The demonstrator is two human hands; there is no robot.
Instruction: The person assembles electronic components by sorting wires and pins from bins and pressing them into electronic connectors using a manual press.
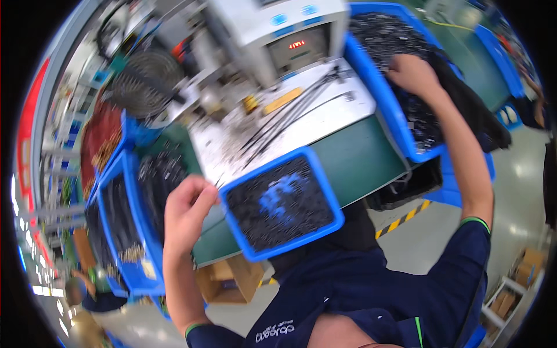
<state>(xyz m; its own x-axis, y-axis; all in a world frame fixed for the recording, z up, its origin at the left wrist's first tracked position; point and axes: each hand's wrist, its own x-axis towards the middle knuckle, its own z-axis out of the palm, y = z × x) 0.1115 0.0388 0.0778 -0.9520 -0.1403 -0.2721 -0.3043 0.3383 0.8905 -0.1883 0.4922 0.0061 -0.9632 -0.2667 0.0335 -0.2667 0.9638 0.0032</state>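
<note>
Tabletop, green; floor, pale grey; hands at blue bins

the left hand is at left, fingers curled close to the thumb, while the right hand reaches far right, arm extended.

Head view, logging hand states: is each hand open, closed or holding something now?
Left hand: looks pinched closed beside the small blue tray; contents unclear.
Right hand: at black parts in the large blue bin; grip cannot be told.
</note>
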